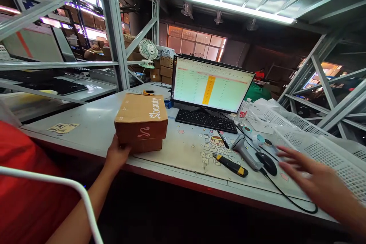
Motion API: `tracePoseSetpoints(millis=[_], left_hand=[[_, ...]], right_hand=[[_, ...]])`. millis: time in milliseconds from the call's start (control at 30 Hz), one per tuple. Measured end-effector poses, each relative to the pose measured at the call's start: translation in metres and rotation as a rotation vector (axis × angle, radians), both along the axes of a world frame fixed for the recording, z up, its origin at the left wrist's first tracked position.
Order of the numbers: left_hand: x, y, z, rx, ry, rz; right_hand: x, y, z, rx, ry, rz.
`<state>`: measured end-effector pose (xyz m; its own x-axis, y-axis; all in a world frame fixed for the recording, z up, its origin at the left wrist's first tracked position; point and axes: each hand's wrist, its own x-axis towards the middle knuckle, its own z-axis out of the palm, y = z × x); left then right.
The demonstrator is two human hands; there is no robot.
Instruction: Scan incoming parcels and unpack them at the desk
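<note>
A brown cardboard box (140,122) with white "beauty" lettering sits near the front edge of the desk, left of the monitor. My left hand (117,154) grips its lower left corner; some fingers are hidden behind the box. To the right, my right hand (311,175) hovers above the desk with fingers stretched out and slightly blurred, holding nothing. Nearest to it are a black mouse (266,164) and a grey barcode scanner (247,153) with a cable. A black and yellow utility knife (231,164) lies on the printed desk mat, below a dark pen (223,139).
Behind the mat stand a black keyboard (206,120) and a monitor (211,84) showing a spreadsheet. White perforated baskets (323,152) crowd the right side. Paper labels (63,128) lie at left. A metal frame post (116,26) and a small fan (148,49) rise behind.
</note>
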<state>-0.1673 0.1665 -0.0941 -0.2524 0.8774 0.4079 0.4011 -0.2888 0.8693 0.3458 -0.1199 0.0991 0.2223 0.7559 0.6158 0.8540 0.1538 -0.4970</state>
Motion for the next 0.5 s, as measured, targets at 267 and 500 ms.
tracePoseSetpoints(millis=[267, 500], left_hand=[[0.007, -0.025, 0.018, 0.044, 0.04, 0.03], [-0.024, -0.051, 0.069, 0.241, 0.495, -0.079]], right_hand=[[-0.236, 0.18, -0.018, -0.11, -0.141, 0.648], [-0.25, 0.191, -0.064, -0.095, -0.081, 0.523]])
